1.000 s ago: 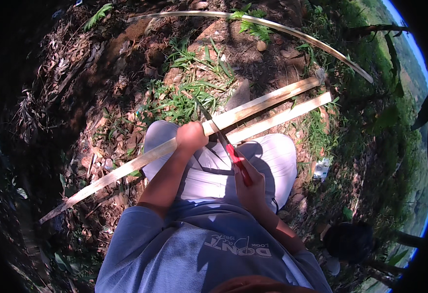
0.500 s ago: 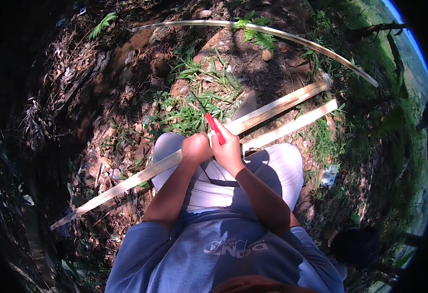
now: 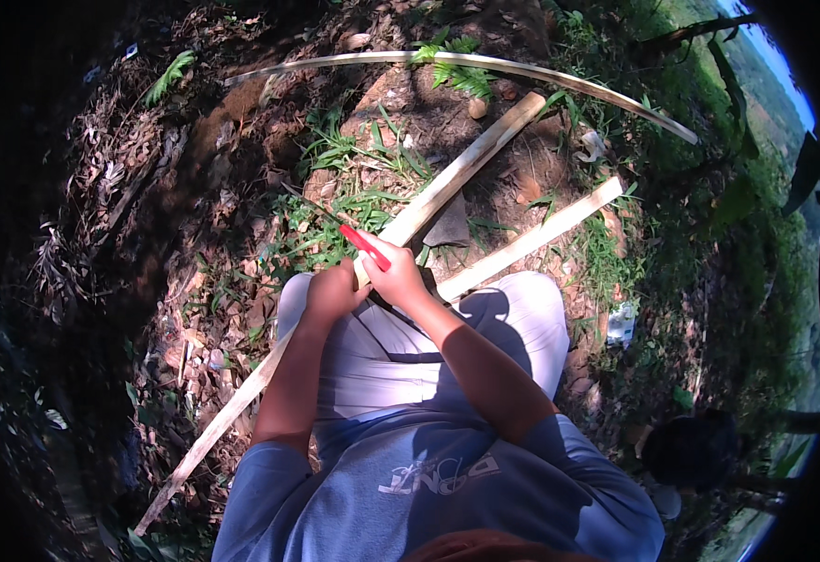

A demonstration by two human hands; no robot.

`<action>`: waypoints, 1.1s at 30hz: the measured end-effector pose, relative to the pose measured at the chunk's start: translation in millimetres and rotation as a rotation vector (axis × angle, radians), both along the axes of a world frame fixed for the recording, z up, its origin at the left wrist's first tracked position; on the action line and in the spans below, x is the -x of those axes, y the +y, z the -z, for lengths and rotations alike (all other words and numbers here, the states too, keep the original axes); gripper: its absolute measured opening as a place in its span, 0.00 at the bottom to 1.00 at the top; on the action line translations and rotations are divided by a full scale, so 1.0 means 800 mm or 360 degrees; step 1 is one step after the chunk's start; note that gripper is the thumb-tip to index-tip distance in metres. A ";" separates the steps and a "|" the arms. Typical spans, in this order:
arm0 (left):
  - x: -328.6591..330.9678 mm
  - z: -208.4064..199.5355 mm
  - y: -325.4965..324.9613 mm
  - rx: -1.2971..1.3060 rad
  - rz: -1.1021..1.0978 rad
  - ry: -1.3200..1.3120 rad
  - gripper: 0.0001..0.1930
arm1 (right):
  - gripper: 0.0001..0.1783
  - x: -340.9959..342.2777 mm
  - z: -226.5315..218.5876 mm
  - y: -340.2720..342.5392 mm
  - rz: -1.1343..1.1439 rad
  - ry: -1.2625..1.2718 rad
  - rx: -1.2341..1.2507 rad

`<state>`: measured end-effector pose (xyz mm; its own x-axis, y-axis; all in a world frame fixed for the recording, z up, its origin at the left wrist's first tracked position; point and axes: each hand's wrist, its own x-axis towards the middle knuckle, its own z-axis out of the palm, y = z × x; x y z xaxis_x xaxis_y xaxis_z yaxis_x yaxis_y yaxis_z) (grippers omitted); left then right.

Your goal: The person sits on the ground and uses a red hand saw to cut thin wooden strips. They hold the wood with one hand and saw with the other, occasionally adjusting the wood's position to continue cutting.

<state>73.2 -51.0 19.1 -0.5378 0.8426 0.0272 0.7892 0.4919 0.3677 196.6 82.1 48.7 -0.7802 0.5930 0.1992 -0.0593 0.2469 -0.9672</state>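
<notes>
A long pale wooden strip (image 3: 466,167) lies slantwise across my lap, its far end up and to the right, its other end low at the left. My left hand (image 3: 335,292) is closed around its middle. Right beside it, my right hand (image 3: 398,272) grips the red handle of a knife (image 3: 365,247), pressed close to the strip. The knife's thin dark blade points away to the upper left, over the grass. Whether the right fingers also touch the strip is hidden.
A shorter pale strip (image 3: 531,239) rests against my right leg. Beyond, a long thin strip (image 3: 522,67) lies in a curve over the ground by a fern (image 3: 461,75). A flat grey piece (image 3: 447,225) lies under the held strip. Leaf litter covers the left; branches rise at right.
The held strip has swung steeper: its far end moved left and away, its near end down and toward me. Both hands, with the knife, shifted left.
</notes>
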 end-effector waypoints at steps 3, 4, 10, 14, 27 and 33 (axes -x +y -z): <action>-0.011 -0.003 0.000 0.0096 -0.0089 0.0095 0.23 | 0.26 0.009 0.013 0.009 -0.0030 0.0114 -0.0018; -0.014 -0.001 0.008 0.0116 -0.0168 0.0150 0.23 | 0.25 0.010 0.012 0.009 -0.0054 0.0074 0.0021; -0.024 0.007 0.012 0.0196 -0.0391 0.0173 0.20 | 0.25 -0.017 0.024 -0.012 -0.0081 0.0143 0.0149; -0.026 0.000 0.020 0.0245 -0.0378 0.0082 0.24 | 0.25 -0.026 0.040 -0.005 -0.0088 0.0196 0.0167; -0.041 0.007 0.013 0.0132 -0.0357 0.0279 0.20 | 0.26 -0.044 0.028 -0.001 -0.0165 0.0075 0.0101; -0.043 0.021 0.014 0.0156 -0.0337 0.0311 0.20 | 0.25 -0.021 0.010 0.012 -0.0129 -0.0095 0.0172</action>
